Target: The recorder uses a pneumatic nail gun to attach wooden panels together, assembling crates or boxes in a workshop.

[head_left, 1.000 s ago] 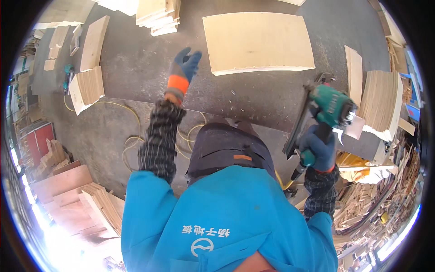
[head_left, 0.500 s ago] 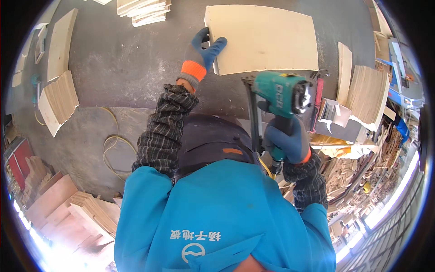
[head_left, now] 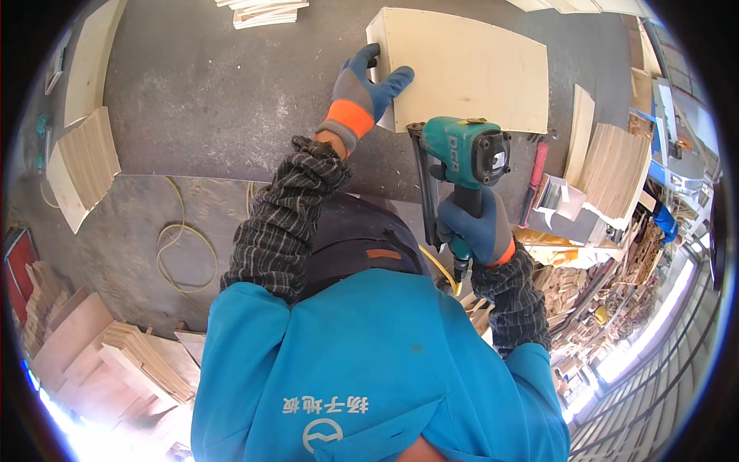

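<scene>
A pale wooden box (head_left: 469, 69) with a large flat top panel sits on the dark worktable. My left hand (head_left: 369, 88), in a blue and grey glove with an orange cuff, grips its left end, thumb on top and fingers over the side. In my gloved right hand (head_left: 479, 225) is the handle of a teal and black nail gun (head_left: 454, 150), with its long magazine pointing back toward me. The tool's nose is at the box's near left corner; whether it touches the wood I cannot tell.
Stacked thin boards (head_left: 616, 165) stand on the right, beside a red-handled tool (head_left: 536, 165). Another board stack (head_left: 85, 162) is on the left, with pale strips (head_left: 265, 11) at the far edge. A yellow hose (head_left: 185, 227) coils below the table edge.
The nail gun has moved left and slightly down, its nose now at the box's near edge. In the picture the box sits further right, showing more of its left side; my left hand still grips it.
</scene>
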{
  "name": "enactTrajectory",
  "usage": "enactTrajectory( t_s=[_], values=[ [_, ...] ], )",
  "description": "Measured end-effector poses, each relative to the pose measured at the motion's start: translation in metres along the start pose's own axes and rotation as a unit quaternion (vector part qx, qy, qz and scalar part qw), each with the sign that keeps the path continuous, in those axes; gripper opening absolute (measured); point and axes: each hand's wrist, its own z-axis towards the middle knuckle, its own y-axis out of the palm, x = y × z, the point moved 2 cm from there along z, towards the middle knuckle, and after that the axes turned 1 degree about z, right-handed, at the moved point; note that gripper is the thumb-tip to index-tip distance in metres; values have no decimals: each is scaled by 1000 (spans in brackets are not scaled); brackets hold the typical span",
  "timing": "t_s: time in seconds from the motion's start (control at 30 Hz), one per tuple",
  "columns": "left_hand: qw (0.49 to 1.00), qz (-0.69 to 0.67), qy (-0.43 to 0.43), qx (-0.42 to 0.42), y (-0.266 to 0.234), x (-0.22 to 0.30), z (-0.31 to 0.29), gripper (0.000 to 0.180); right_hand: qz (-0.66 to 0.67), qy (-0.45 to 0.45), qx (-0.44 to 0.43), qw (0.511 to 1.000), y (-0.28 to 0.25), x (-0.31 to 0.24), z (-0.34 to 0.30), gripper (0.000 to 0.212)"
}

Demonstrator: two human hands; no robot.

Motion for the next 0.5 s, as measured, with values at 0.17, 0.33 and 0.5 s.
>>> enactTrajectory(
  t_s=[0.17,0.33,0.5],
  values=[
    [1000,19,-2,-5,0,8,-3,93,-9,3,-4,1000,-4,4,1,23],
    [1000,10,-20,-15,-1,8,-3,93,-12,17,-1,1000,-1,2,-1,24],
    [999,38,6,-2,0,5,-2,97,-12,10,0,1000,0,2,-2,24]
  ],
)
